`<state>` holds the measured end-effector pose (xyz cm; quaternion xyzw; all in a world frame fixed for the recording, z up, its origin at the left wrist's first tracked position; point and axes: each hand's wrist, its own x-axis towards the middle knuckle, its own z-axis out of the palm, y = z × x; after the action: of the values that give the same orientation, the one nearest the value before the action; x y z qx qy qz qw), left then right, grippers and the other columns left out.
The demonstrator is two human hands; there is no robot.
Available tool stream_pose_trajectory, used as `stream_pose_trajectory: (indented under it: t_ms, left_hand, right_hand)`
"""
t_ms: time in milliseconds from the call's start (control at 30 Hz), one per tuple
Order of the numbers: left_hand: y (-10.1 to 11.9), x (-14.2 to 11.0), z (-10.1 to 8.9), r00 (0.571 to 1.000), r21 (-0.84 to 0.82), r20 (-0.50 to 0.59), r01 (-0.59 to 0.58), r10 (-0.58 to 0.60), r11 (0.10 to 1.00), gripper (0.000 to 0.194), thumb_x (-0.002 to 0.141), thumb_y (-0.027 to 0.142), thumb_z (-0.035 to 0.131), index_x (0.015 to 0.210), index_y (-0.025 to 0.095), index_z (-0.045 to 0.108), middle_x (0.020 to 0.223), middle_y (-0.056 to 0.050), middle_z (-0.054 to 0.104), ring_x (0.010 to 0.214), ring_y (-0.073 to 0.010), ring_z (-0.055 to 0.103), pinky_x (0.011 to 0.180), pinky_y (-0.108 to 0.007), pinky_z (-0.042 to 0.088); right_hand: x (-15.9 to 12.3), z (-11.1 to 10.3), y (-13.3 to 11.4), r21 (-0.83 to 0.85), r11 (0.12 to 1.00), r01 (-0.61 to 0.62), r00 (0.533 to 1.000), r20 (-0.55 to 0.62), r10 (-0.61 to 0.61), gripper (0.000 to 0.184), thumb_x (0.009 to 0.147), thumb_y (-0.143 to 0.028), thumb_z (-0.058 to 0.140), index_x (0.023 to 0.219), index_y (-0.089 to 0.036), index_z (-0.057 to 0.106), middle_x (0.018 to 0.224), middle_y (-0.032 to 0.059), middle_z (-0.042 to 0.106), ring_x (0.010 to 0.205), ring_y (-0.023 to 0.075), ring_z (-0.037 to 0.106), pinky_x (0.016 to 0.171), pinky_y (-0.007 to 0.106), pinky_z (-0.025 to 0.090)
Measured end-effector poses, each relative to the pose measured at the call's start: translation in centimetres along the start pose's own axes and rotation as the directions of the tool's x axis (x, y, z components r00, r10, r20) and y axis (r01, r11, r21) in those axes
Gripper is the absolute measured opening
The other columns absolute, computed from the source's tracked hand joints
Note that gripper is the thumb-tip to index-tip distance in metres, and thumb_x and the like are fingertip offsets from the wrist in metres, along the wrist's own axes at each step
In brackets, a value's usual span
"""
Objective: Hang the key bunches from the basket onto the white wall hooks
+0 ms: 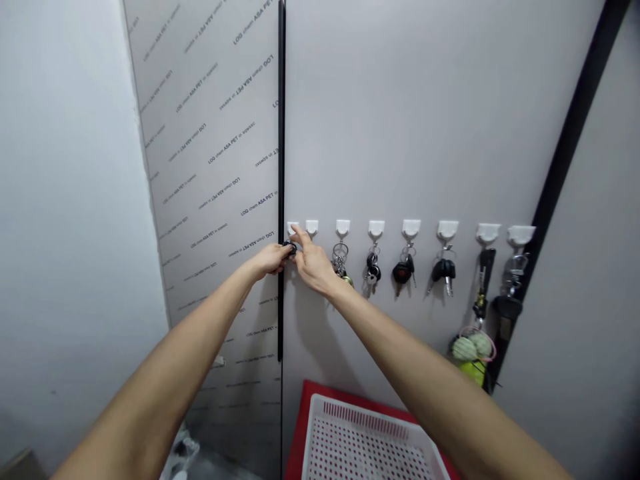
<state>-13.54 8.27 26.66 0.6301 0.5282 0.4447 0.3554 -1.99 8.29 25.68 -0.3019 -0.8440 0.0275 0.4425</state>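
My left hand (273, 257) is closed on a small black bunch of keys (289, 247), mostly hidden by fingers, just below the leftmost white hook (293, 227). From the other side my right hand (314, 265) meets it, its fingertips closed at the same keys and its index finger reaching up across the hook. Right beside them is a bare second hook (312, 227). A ring of keys (339, 257) hangs from the third hook (343, 227), partly behind my right hand.
Rightward hang black-headed keys (373, 268), a black car key (403, 270), another black bunch (444, 270), a strap with green pompoms (465, 348), and a dark keychain (507, 307). Below stands a white perforated basket (314, 427) on a red surface (300, 427). A black strip (281, 167) edges the door.
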Motion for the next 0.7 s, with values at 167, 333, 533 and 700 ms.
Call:
stream_pose_trajectory:
  t_ms: [167,333,533,700]
  left_hand:
    - [0.2,0.0,0.0,0.999,0.077,-0.037,0.002,0.001,0.997,0.028,0.071,0.029,0.037,0.047,0.016,0.033,0.032,0.008,0.025,0.025,-0.0027,0.023,0.030,-0.016,0.014]
    - [0.3,0.2,-0.2,0.998,0.078,-0.066,0.000,0.005,0.997,0.030,0.069,0.036,0.040,0.047,0.015,0.037,0.031,0.008,0.025,0.025,-0.0026,0.023,0.029,-0.016,0.014]
    - [0.1,0.2,0.1,0.995,0.064,-0.102,-0.005,0.012,0.998,0.034,0.069,0.037,0.039,0.044,0.016,0.031,0.031,0.007,0.025,0.025,-0.0029,0.025,0.029,-0.016,0.015]
    - [-0.7,0.3,0.8,0.997,0.022,-0.066,0.048,-0.046,0.999,0.033,0.068,0.038,0.040,0.045,0.015,0.035,0.030,0.007,0.028,0.026,-0.0031,0.027,0.030,-0.016,0.015]
  right_hand:
    - [0.2,0.3,0.1,-0.031,0.999,-0.012,1.000,-0.026,0.011,0.054,0.067,-0.009,0.029,0.119,-0.017,0.020,0.107,0.0088,0.047,0.094,0.0176,0.045,0.080,0.036,0.036]
    - [0.1,0.1,0.1,-0.005,1.000,0.016,0.999,-0.030,-0.016,0.055,0.066,-0.008,0.031,0.119,-0.016,0.019,0.109,0.0079,0.045,0.094,0.0159,0.045,0.082,0.034,0.034]
    - [0.0,0.2,-0.1,-0.056,0.997,-0.059,0.998,0.008,0.060,0.055,0.067,-0.009,0.030,0.120,-0.014,0.017,0.107,0.0113,0.046,0.091,0.0191,0.047,0.079,0.037,0.036]
    - [-0.3,0.8,0.3,-0.035,0.998,-0.051,0.998,-0.022,0.050,0.054,0.066,-0.008,0.030,0.118,-0.013,0.021,0.111,0.0109,0.042,0.097,0.0181,0.043,0.081,0.035,0.034]
